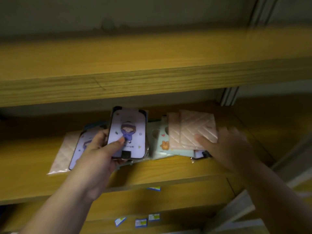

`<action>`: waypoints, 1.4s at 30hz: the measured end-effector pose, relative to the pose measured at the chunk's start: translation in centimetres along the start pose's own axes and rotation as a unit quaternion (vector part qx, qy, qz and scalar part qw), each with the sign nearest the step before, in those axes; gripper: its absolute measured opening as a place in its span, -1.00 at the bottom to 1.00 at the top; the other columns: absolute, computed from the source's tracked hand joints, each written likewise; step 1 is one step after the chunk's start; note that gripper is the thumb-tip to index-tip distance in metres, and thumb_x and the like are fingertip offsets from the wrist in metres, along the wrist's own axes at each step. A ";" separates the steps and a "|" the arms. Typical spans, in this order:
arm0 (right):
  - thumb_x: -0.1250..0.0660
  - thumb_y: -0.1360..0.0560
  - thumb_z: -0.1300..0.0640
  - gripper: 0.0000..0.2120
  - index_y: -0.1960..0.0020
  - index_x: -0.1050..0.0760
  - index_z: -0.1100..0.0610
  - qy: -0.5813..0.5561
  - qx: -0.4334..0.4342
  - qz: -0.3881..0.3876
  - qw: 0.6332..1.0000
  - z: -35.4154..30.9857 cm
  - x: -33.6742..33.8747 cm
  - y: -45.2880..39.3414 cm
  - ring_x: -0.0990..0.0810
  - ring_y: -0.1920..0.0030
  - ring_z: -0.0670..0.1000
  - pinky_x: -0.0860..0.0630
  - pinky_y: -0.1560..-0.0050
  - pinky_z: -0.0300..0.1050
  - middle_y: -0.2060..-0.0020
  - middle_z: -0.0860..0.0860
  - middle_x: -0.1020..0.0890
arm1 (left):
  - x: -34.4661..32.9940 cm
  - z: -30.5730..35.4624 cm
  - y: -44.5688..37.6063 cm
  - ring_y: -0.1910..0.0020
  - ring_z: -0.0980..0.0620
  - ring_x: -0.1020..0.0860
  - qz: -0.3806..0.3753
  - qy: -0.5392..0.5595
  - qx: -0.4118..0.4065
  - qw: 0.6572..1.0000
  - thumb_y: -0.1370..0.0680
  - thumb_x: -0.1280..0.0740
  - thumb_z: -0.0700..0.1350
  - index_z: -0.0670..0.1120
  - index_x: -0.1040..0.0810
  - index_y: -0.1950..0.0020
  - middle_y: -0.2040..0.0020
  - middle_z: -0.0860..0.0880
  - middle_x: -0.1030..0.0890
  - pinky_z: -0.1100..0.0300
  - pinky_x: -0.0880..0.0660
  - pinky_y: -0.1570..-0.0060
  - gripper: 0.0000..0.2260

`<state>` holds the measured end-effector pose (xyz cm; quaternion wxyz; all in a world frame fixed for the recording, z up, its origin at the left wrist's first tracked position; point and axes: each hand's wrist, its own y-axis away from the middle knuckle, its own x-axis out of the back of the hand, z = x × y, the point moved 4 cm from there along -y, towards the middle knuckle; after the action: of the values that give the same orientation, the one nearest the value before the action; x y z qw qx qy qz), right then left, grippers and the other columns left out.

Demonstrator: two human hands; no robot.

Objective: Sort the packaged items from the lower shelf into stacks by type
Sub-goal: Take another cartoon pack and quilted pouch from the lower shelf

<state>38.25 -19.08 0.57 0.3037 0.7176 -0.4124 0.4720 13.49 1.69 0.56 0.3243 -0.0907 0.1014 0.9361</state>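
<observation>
Packaged phone cases lie spread on the lower wooden shelf. My left hand grips a lilac case with a cartoon girl, tilted up, thumb pressed on its front. Behind that hand lies another lilac case on top of a pale pink quilted case. My right hand rests on two overlapping pink quilted cases at the right, fingers over their lower right corner; whether it grips them is unclear. A mint case with a small orange animal lies between the hands, partly covered.
An upper wooden shelf board overhangs the items closely. A metal upright stands at the back right. Small blue and white labels sit on the shelf edges below. The picture is dim and blurred.
</observation>
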 end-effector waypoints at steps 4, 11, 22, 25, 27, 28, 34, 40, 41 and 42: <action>-0.28 -0.36 -0.48 -0.13 -0.34 -0.40 0.21 0.011 -0.009 0.009 1.000 0.3 -0.2 -1.3 -0.51 -0.18 0.23 -0.46 -0.08 0.05 -0.21 0.24 -0.50 | -1.9 -0.4 0.0 -0.02 -0.14 -0.70 -0.020 0.012 0.008 1.000 -0.40 -0.41 -0.16 -0.09 -0.53 -0.24 -0.10 -0.15 -0.72 -0.04 -0.63 0.12 -0.60; -0.28 -0.46 -0.36 -0.35 -0.11 -0.54 0.25 -0.017 -0.039 -0.033 0.999 1.9 0.1 -2.9 -0.55 0.08 0.15 -0.48 0.06 0.00 0.07 0.17 -0.59 | -1.9 -1.0 -0.5 -0.06 -0.11 -0.69 -0.031 0.049 0.025 0.998 -0.46 -0.39 -0.20 -0.09 -0.52 -0.28 -0.13 -0.14 -0.70 0.09 -0.61 0.22 -0.62; -0.56 -0.31 -0.20 -0.51 0.12 -0.52 0.20 -0.203 -0.103 -0.004 0.974 1.5 2.0 -2.0 -0.52 0.28 0.01 -0.33 0.39 -0.14 0.25 0.08 -0.56 | -1.7 -1.3 -0.7 -0.03 -0.08 -0.70 -0.072 0.060 0.041 0.995 -0.41 -0.42 -0.17 -0.08 -0.52 -0.27 -0.09 -0.12 -0.72 0.06 -0.60 0.12 -0.58; -0.52 -0.42 -0.08 -0.49 -0.19 -0.49 0.23 -0.315 -0.106 0.015 0.943 1.1 2.0 -1.6 -0.65 0.19 0.13 -0.53 0.35 -0.09 0.02 0.18 -0.63 | -2.0 -1.2 -0.3 -0.07 -0.11 -0.69 -0.075 0.070 0.046 0.994 -0.40 -0.42 -0.18 -0.09 -0.53 -0.26 -0.09 -0.12 -0.72 -0.08 -0.55 -0.07 -0.58; -0.44 -0.51 -0.01 -0.58 -0.23 -0.45 0.21 -0.388 -0.126 0.025 0.913 1.0 1.8 -0.8 -0.68 0.16 0.17 -0.61 0.35 -0.04 -0.06 0.20 -0.61 | -2.2 -1.1 0.0 -0.08 -0.12 -0.69 -0.071 0.076 0.049 0.993 -0.40 -0.41 -0.19 -0.10 -0.53 -0.26 -0.09 -0.12 -0.72 -0.12 -0.54 -0.13 -0.58; -0.42 -0.54 0.02 -0.68 -0.18 -0.47 0.17 -0.420 -0.130 0.031 0.898 1.1 1.8 -0.2 -0.68 0.16 0.15 -0.61 0.38 -0.09 -0.06 0.18 -0.60 | -2.3 -1.1 0.3 -0.08 -0.12 -0.69 -0.071 0.082 0.052 0.993 -0.40 -0.40 -0.20 -0.10 -0.52 -0.27 -0.09 -0.13 -0.72 -0.13 -0.55 -0.12 -0.58; -0.33 -0.57 0.10 -0.97 0.01 -0.50 -0.01 -0.567 -0.131 0.046 0.812 2.4 2.4 4.3 -0.66 0.04 0.15 -0.61 0.42 -0.19 -0.03 0.12 -0.59 | -3.3 -0.9 2.2 -0.01 -0.14 -0.71 -0.066 0.095 0.059 0.992 -0.47 -0.37 -0.31 -0.10 -0.52 -0.22 -0.06 -0.16 -0.73 -0.01 -0.67 0.09 -0.67; -0.25 -0.59 0.21 -0.86 -0.06 -0.56 0.07 -0.587 -0.060 0.006 0.808 3.2 4.5 8.1 -0.65 0.12 0.08 -0.59 0.40 -0.16 -0.03 0.14 -0.63 | -4.9 -1.3 5.8 0.09 -0.11 -0.73 -0.037 0.050 0.047 0.997 -0.52 -0.33 -0.35 -0.13 -0.51 -0.19 0.01 -0.15 -0.74 0.12 -0.63 0.30 -0.72; -0.24 -0.59 0.22 -0.86 -0.08 -0.55 0.10 -0.594 -0.054 -0.006 0.803 3.6 4.9 9.0 -0.67 0.15 0.07 -0.58 0.41 -0.16 -0.04 0.15 -0.62 | -5.2 -1.3 6.6 0.11 -0.09 -0.73 -0.031 0.041 0.042 0.998 -0.52 -0.33 -0.35 -0.15 -0.51 -0.21 0.02 -0.14 -0.74 0.15 -0.62 0.35 -0.72; -0.23 -0.60 0.24 -0.85 -0.10 -0.54 0.12 -0.600 -0.044 -0.020 0.798 4.0 5.4 9.8 -0.68 0.21 0.05 -0.57 0.43 -0.16 -0.03 0.17 -0.61 | -5.7 -1.4 7.4 0.13 -0.08 -0.73 -0.027 0.035 0.037 0.998 -0.52 -0.33 -0.34 -0.15 -0.51 -0.21 0.02 -0.14 -0.74 0.17 -0.61 0.37 -0.72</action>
<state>32.49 -28.69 4.55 0.0361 0.8511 -0.5179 -0.0783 13.36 -7.70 1.53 0.3484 -0.1141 0.1449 0.9190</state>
